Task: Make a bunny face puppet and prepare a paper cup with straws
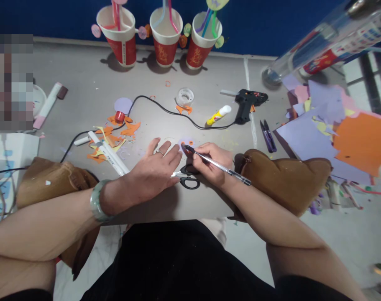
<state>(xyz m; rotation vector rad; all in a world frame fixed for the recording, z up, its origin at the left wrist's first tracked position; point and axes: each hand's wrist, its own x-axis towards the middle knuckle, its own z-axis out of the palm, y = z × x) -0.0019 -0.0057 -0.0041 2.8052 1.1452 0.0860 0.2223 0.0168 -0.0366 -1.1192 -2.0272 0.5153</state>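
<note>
My right hand (213, 162) is closed around a clear-barrelled pen (223, 167), its dark tip pointing left onto a small purple paper piece (187, 143) with orange spots. Fingers outstretched, my left hand (157, 169) lies flat on the table at the left side of that piece; a ring and a bracelet are on this arm. Black-handled scissors (190, 183) rest between the two hands, their blades partly covered by the left hand. White marker pens (107, 152) lie beside my left wrist, among orange paper scraps (130, 128).
Three red and white paper cups (165, 46) with straws stand along the back. A glue gun (248, 102), its black cord, a glue stick (218, 115), clear tape (185, 97) and purple snips (268, 136) lie beyond my hands. Coloured paper (362, 142) is heaped at right.
</note>
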